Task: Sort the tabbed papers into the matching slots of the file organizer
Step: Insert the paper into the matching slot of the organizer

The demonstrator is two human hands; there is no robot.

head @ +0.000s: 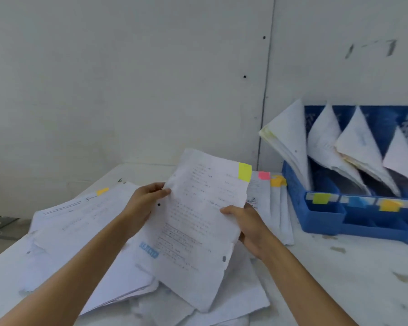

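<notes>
A printed sheet with a yellow-green tab was held up over the bench, pinched at its left edge by the left grip and at its right by the right grip. Loose papers were spread beneath, and the blue file organizer was seen at right, its slots stuffed with sheets.

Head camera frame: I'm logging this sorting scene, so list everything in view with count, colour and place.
held paper: one, white with a yellow-green tab, centre.
loose papers: a pile, white, on the table under the hands.
pink tab: one, pile's far edge.
orange tabs: two, pile's far edge.
file organizer: one, blue, right.
slot labels: at least three, yellow-green, blue, orange, organizer's front.
filed papers: four bunches, white, leaning in slots.
table: one, white.
wall: pale grey, behind.
left hand: grips held paper's left edge.
right hand: grips its right edge.
</notes>
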